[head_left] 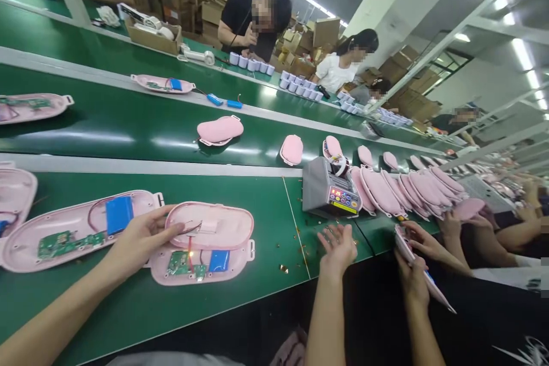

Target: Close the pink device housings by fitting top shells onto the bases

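My left hand (148,234) pinches the left edge of a pink plastic cover (235,223), with thin wires under the thumb. The cover tilts over a pink shell (238,269) that holds a green circuit board (178,262), a blue battery (219,261) and a small glowing light. Red wire runs between cover and shell. Palm up, my right hand (338,249) is above the bench's front edge, fingers apart and slightly curled, just in front of a grey tape dispenser (317,191) with a lit panel. No held object shows in it.
Another open shell (26,246) with board and battery lies at left. Small metallic bits (283,269) dot the green bench. Pink covers (386,191) are stacked beyond the dispenser. A co-worker's hands (414,274) hold a pink part at right. Pink parts (221,130) sit on the belt behind.
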`<action>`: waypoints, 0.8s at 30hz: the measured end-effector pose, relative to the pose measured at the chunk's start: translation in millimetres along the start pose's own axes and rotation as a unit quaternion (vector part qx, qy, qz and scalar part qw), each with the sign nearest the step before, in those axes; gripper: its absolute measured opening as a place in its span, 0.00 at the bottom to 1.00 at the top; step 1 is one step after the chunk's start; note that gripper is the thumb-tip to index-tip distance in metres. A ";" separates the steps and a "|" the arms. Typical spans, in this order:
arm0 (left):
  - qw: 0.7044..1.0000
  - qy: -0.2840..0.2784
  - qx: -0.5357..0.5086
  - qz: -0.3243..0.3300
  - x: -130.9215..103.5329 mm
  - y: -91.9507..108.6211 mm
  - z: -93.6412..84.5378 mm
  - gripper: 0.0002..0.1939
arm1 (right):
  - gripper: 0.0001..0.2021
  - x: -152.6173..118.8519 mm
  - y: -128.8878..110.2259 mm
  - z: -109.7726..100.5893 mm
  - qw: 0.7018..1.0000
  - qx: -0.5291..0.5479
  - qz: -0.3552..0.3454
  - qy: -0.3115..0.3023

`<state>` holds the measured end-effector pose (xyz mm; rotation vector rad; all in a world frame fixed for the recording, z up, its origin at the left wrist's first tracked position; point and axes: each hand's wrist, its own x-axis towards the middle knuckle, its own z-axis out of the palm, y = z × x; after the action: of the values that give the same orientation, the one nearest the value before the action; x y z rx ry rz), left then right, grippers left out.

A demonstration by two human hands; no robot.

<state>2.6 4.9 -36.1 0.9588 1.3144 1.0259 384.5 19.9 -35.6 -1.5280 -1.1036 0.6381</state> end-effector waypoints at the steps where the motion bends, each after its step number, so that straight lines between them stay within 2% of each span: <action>1: 1.000 0.003 0.003 0.002 0.9 -1.5 -0.4 0.28 | 0.25 7.7 7.5 -3.9 0.999 0.026 0.028 0.031; 4: 1.000 0.000 0.008 -0.001 -0.1 -0.2 -0.1 0.26 | 0.28 30.1 19.0 1.5 0.987 0.089 0.092 0.095; 7: 1.000 0.001 0.002 0.005 -5.8 6.7 2.5 0.25 | 0.26 40.3 21.8 7.2 0.978 0.126 0.111 0.125; 10: 1.000 0.010 -0.003 0.017 -11.6 9.6 5.0 0.26 | 0.25 31.3 17.8 3.6 0.968 0.145 0.119 0.166; 13: 0.999 -0.003 -0.033 0.033 -11.9 4.8 5.0 0.25 | 0.21 10.6 -3.8 9.8 0.968 0.147 0.088 0.183; 14: 0.998 -0.012 -0.048 0.037 -11.1 2.4 4.6 0.25 | 0.19 2.3 -16.8 17.8 0.976 0.140 0.053 0.157; 15: 0.997 -0.019 -0.063 0.038 -10.3 0.3 4.3 0.24 | 0.16 -6.4 -32.2 29.3 0.987 0.125 0.002 0.105; 16: 0.996 -0.024 -0.075 0.037 -9.8 -1.3 4.2 0.24 | 0.13 -15.2 -49.2 44.1 0.993 0.097 -0.064 0.029; 17: 0.996 -0.027 -0.084 0.033 -9.7 -2.3 4.4 0.24 | 0.10 -23.7 -66.4 61.5 0.986 0.055 -0.141 -0.065; 18: 0.995 -0.029 -0.091 0.029 -10.1 -2.9 5.0 0.24 | 0.09 -31.1 -82.3 80.9 0.962 0.003 -0.220 -0.161; 20: 0.993 -0.032 -0.105 0.033 -11.5 -3.4 6.5 0.24 | 0.10 -41.5 -105.9 121.0 0.875 -0.098 -0.357 -0.313; 22: 0.991 -0.032 -0.117 0.054 -12.9 -4.7 7.8 0.22 | 0.12 -45.2 -115.4 155.5 0.792 -0.163 -0.437 -0.394; 24: 0.989 -0.024 -0.123 0.080 -13.6 -7.5 8.6 0.21 | 0.13 -44.1 -113.9 178.5 0.748 -0.194 -0.460 -0.436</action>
<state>11.6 -10.0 -39.2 0.9039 1.0541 1.2487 178.8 58.1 18.9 -0.7151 -2.6077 0.3942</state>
